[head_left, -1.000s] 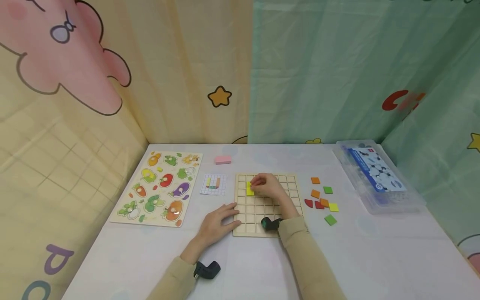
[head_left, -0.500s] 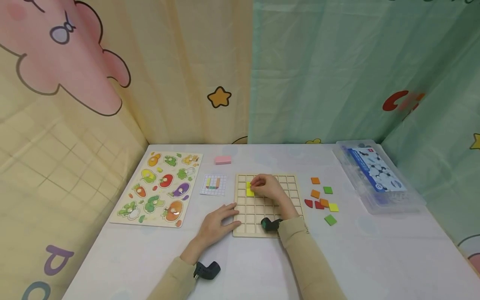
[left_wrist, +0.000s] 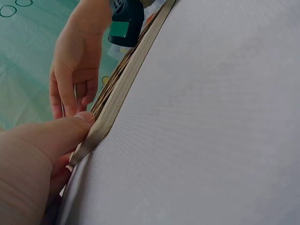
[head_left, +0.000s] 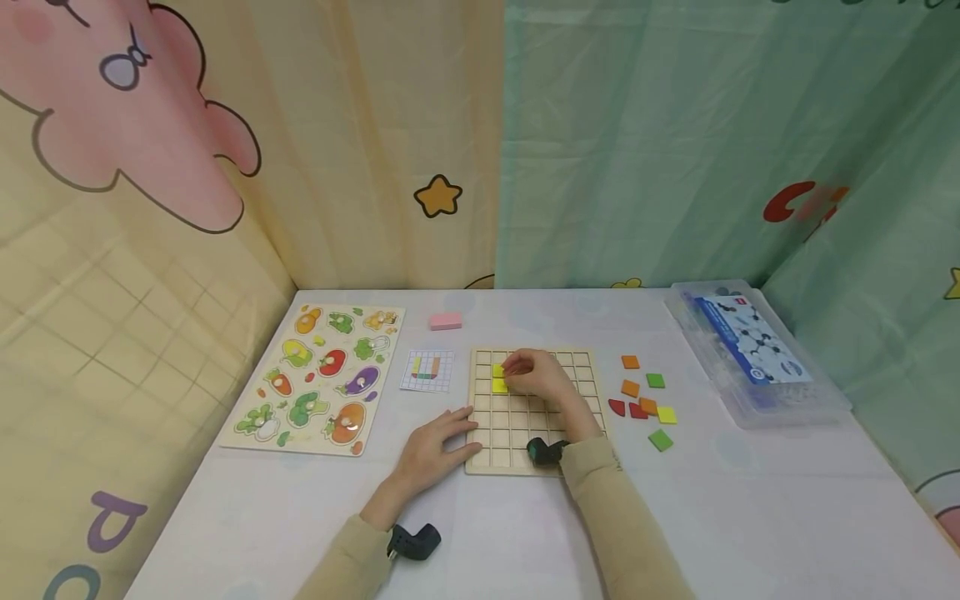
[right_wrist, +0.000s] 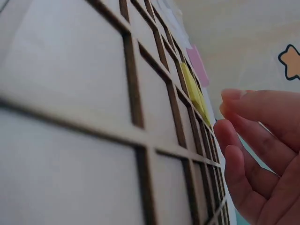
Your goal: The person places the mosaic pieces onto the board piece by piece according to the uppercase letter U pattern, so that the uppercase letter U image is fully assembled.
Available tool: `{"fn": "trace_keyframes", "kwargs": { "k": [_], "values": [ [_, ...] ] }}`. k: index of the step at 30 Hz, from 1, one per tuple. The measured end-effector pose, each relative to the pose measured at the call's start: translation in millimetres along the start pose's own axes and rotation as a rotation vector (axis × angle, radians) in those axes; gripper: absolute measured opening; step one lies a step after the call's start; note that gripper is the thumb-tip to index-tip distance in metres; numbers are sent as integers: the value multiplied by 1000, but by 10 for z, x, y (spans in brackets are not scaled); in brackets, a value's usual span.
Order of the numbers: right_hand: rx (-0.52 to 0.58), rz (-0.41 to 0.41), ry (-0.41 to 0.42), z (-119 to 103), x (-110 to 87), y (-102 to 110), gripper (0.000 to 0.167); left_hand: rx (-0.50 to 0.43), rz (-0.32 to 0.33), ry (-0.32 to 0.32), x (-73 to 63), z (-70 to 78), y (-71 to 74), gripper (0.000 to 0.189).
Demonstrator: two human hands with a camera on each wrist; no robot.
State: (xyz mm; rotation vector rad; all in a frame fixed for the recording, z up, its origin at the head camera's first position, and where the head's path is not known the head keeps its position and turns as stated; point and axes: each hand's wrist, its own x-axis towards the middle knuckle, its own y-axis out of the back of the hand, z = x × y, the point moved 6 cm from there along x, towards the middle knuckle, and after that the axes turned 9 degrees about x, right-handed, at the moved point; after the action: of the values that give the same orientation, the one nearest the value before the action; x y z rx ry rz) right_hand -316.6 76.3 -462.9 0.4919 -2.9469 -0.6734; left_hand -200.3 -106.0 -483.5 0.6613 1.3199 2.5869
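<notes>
Two yellow square tiles (head_left: 499, 385) lie one behind the other in cells near the back left of the wooden grid board (head_left: 501, 440). My right hand (head_left: 537, 373) hovers at their right side, fingers loosely bent. In the right wrist view, the fingertips (right_wrist: 233, 94) show no tile between them and stand close to the yellow tiles (right_wrist: 194, 91). My left hand (head_left: 429, 450) rests at the board's left edge with extended fingers. In the left wrist view, its thumb (left_wrist: 70, 133) touches the board's edge (left_wrist: 129, 77).
Loose orange, green, red and yellow tiles (head_left: 656, 381) lie right of the board. A grid card (head_left: 427, 383) with a coloured U-shape and a pink block (head_left: 446, 321) sit left and behind. A vegetable puzzle (head_left: 315, 379) is at left, a clear plastic case (head_left: 795, 408) at right.
My right hand has shifted slightly right, exposing more of the yellow tiles. The left hand has stayed in place.
</notes>
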Motion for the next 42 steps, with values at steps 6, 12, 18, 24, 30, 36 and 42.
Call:
{"fn": "trace_keyframes", "kwargs": {
  "k": [6, 12, 18, 24, 30, 36, 42],
  "values": [
    [-23, -36, 49, -96, -155, 286, 21, -5, 12, 1, -14, 8, 20, 37],
    [-11, 4, 97, -102, -388, 686, 27, -1, 8, 22, -31, -8, 26, 36],
    [-47, 125, 71, -1, -631, 1062, 33, -12, -5, 30, -40, -5, 33, 36],
    [-31, 207, 55, 225, -839, 1360, 34, -7, -17, 28, -37, -1, 40, 38],
    [-69, 237, 40, 547, -965, 1603, 39, -1, -24, 24, -13, -20, 16, 39],
    [-60, 266, -74, 706, -1067, 1756, 43, -4, -22, 30, 3, -42, -20, 39],
    [-10, 219, -164, 829, -1197, 1834, 52, -4, -25, 34, 0, -30, -28, 39]
  ]
}}
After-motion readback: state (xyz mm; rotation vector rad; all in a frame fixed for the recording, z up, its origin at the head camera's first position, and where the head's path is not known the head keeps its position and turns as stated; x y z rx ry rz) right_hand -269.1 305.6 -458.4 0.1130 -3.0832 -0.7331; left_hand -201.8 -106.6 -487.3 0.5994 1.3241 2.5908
